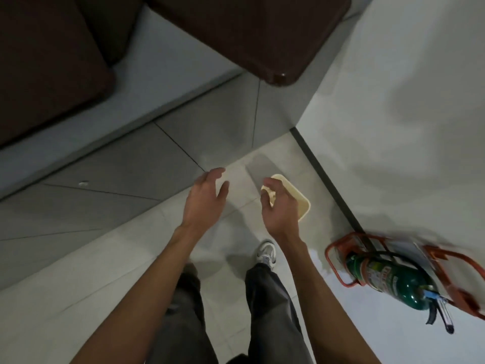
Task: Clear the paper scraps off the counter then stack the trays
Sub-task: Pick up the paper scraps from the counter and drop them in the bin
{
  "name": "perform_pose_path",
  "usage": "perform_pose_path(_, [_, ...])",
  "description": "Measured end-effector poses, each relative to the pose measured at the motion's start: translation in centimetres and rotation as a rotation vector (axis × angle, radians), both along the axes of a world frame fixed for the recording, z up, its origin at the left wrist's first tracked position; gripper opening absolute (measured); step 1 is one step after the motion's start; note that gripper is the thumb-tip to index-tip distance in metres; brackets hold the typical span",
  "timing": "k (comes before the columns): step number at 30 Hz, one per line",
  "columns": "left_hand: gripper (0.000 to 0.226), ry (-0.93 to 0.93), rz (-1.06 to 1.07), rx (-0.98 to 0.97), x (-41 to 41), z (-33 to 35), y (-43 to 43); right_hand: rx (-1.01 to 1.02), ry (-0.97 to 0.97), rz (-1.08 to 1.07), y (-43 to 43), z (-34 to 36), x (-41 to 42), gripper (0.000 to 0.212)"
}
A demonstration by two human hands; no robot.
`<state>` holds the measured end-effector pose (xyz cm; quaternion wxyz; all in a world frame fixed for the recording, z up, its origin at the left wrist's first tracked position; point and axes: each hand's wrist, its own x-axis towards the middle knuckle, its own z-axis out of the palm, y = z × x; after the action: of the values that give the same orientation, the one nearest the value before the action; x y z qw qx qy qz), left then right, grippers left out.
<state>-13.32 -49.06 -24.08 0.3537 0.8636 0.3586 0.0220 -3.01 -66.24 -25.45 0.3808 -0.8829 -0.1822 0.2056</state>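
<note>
Looks straight down at a pale tiled floor with both bare arms stretched out at mid-frame. Holds the left hand [207,195] loose and spread left of centre, fingers nearly straight, gripping nothing. Hangs the right hand [279,206] directly above a cream waste bin [301,203] standing on the floor just right of centre, fingers loosely curled downward with nothing visible between them, so empty as far as can be told. Shows something pale and crumpled inside the bin under those fingertips, probably the paper scraps [271,197], though too blurred to say for sure. Judging from that, puts the clearing step at or near its end: scraps in the bin, no paper seen on the visible strip of grey counter [170,56] in the upper left. Leaves one doubt, a small white fleck [84,183] on the grey tiles at mid-left, possibly a stray scrap or only a mark. Leaves the stacking undone, by the look of it: finds the upper-left tray [39,61] and the upper-centre tray [249,30], both dark brown, lying apart on the counter, the latter with its rounded corner jutting past the counter edge. Calls next for turning to the counter and setting one tray on the other. Has, at lower right against the white wall, a green fire extinguisher [393,279] in a red stand, well apart from both hands.
</note>
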Motion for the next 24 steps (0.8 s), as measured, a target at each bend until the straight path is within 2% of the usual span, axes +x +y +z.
perform_pose_path(5, [0.03,-0.116,0.149,0.043,-7.9,9.2,6.0,0.056,-0.039,0.09,6.8,10.0,-6.1,0.025])
perform_pose_path(11, [0.024,-0.246,0.276,0.121,-18.1,17.3,13.9,0.21,-0.108,0.147,16.1,18.2,-13.1,0.024])
perform_pose_path(17, [0.022,-0.3,0.405,0.216,-27.9,22.5,21.8,0.304,-0.107,0.23,25.5,23.2,-20.3,0.019])
perform_pose_path(24, [0.018,-0.322,0.51,0.242,-36.8,24.2,30.1,0.294,-0.118,0.39,34.7,25.0,-26.0,0.018])
